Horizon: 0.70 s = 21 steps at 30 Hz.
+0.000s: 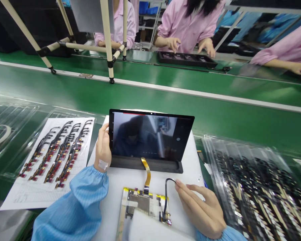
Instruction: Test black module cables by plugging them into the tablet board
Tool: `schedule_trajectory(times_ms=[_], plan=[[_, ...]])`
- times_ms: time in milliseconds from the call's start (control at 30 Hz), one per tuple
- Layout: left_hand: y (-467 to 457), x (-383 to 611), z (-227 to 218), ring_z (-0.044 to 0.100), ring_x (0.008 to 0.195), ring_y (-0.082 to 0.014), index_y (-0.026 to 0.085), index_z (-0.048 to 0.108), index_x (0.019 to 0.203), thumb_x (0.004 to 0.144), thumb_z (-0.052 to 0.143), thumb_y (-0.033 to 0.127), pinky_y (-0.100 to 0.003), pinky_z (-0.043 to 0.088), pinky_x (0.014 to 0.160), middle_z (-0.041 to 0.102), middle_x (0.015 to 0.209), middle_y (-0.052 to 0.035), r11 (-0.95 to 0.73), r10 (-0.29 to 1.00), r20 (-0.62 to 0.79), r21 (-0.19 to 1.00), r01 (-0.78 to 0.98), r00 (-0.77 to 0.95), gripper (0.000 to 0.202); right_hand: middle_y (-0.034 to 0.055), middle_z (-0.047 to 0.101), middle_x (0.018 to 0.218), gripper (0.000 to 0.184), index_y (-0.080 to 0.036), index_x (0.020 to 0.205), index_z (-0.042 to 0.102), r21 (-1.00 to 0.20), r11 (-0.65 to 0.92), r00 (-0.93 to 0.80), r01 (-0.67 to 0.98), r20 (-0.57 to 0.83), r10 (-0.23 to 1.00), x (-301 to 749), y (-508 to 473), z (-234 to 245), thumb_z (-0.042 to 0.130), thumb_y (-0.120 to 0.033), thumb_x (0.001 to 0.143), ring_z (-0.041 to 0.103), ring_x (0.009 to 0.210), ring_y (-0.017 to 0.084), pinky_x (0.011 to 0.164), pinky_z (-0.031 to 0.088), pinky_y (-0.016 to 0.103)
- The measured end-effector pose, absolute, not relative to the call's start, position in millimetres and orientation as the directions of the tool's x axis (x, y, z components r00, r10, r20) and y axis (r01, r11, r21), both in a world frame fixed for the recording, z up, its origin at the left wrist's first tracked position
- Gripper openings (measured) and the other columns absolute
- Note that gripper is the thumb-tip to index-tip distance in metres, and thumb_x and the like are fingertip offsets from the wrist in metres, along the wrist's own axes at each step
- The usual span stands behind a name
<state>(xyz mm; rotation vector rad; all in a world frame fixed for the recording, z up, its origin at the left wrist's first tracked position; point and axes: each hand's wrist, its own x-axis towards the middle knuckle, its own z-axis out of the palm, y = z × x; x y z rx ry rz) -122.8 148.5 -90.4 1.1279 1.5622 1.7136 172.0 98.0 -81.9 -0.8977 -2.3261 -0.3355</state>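
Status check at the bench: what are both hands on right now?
Left hand gripping tablet by its edge. Right hand pinching black cable above circuit board. Amber flex ribbon joins tablet and board. Plastic tray of cables beside right hand.

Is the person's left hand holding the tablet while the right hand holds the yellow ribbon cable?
Not quite. The head view shows that the right hand holds a thin black cable, not the yellow ribbon cable. The left hand does hold the tablet.
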Motion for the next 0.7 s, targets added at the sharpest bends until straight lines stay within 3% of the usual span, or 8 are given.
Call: schedule_trajectory(times_ms=[233, 700], plan=[[149.5, -123.8, -90.6, 0.051, 0.113, -0.0218, 0.017, 0.049, 0.122, 0.091, 0.036, 0.048, -0.036, 0.039, 0.098, 0.055, 0.116, -0.0102, -0.182, 0.839, 0.232, 0.972, 0.148, -0.492, 0.046, 0.0037, 0.068, 0.092, 0.033, -0.015, 0.104, 0.06, -0.009, 0.739, -0.577, 0.674, 0.618, 0.534, 173.8, 96.8, -85.2, 0.056, 0.002, 0.077, 0.06, 0.079, 0.015, 0.071, 0.046, 0.03], [147.4, -119.8, -82.2, 0.054, 0.099, -0.0191, 0.015, 0.046, 0.122, 0.091, 0.033, 0.051, -0.034, 0.039, 0.094, 0.057, 0.107, -0.0086, -0.137, 0.85, 0.211, 0.973, 0.186, -0.483, 0.049, 0.005, 0.068, 0.091, 0.032, -0.013, 0.104, 0.059, 0.015, 0.748, -0.601, 0.663, 0.606, 0.521, 173.9, 98.9, -85.2, 0.056, 0.003, 0.076, 0.059, 0.078, 0.016, 0.069, 0.045, 0.031]])
